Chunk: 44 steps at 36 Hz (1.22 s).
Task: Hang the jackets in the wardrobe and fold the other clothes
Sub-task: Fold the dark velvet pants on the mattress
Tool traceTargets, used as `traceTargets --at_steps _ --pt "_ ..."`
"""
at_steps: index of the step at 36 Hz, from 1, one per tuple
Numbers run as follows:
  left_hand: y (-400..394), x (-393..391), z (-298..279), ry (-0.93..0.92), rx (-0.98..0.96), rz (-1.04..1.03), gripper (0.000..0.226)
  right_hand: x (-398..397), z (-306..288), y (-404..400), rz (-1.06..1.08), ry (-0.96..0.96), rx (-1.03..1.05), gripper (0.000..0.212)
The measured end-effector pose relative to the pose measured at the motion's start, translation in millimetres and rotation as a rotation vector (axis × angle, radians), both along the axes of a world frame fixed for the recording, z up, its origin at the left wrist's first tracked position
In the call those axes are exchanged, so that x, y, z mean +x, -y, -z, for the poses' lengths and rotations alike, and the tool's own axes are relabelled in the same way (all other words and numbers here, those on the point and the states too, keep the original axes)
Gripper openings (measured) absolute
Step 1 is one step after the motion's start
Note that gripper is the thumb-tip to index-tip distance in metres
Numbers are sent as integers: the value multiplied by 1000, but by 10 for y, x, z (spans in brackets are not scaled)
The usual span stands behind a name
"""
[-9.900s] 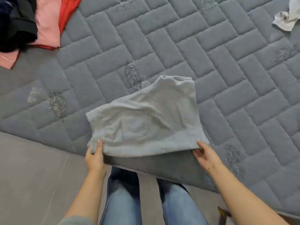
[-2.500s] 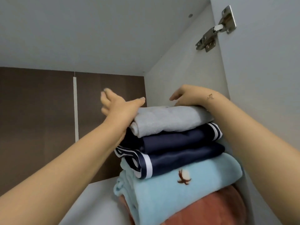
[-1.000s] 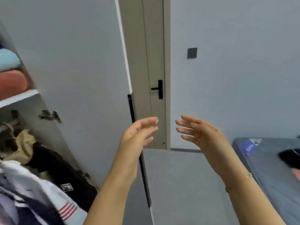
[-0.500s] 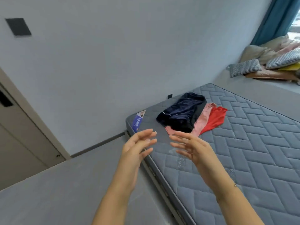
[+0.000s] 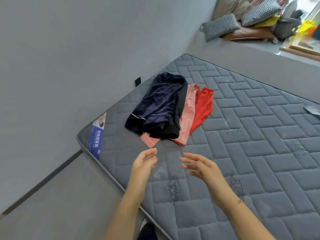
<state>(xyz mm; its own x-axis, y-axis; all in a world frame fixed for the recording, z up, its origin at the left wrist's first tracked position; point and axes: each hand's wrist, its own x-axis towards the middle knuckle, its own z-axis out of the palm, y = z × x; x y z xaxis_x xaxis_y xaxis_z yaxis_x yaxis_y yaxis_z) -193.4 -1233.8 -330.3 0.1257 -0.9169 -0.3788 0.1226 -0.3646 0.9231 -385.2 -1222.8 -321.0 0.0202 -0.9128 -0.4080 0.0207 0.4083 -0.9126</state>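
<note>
Both hands are empty, fingers loosely spread, palms facing each other: left hand [image 5: 144, 161] and right hand [image 5: 200, 166] hover above the near part of the grey quilted mattress [image 5: 251, 153], not touching it. Just beyond the fingertips lie 3 overlapping garments in a pile: a dark navy velvet garment w/ thin white piping [image 5: 159, 104] on top, a pale pink garment [image 5: 186, 118] under it, a bright red garment [image 5: 202, 108] at the right edge. A blue label [image 5: 96, 137] sits at the mattress corner. Checked cushions [image 5: 220, 26] lie far back by the wall.
</note>
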Motion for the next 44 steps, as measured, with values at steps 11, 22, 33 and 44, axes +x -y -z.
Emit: traceTargets --at_steps 11,22,33,44 --pt "1617 717 2773 794 88 412 54 670 1837 1648 112 -197 72 24" --pt "1809 801 4334 1206 178 817 104 816 3083 3082 -350 -990 -412 61" --pt "1890 787 4384 1169 258 884 104 927 3474 3606 -252 -1062 -445 32" --pt "1784 674 3612 199 343 161 64 316 2652 2508 231 -253 -295 21"
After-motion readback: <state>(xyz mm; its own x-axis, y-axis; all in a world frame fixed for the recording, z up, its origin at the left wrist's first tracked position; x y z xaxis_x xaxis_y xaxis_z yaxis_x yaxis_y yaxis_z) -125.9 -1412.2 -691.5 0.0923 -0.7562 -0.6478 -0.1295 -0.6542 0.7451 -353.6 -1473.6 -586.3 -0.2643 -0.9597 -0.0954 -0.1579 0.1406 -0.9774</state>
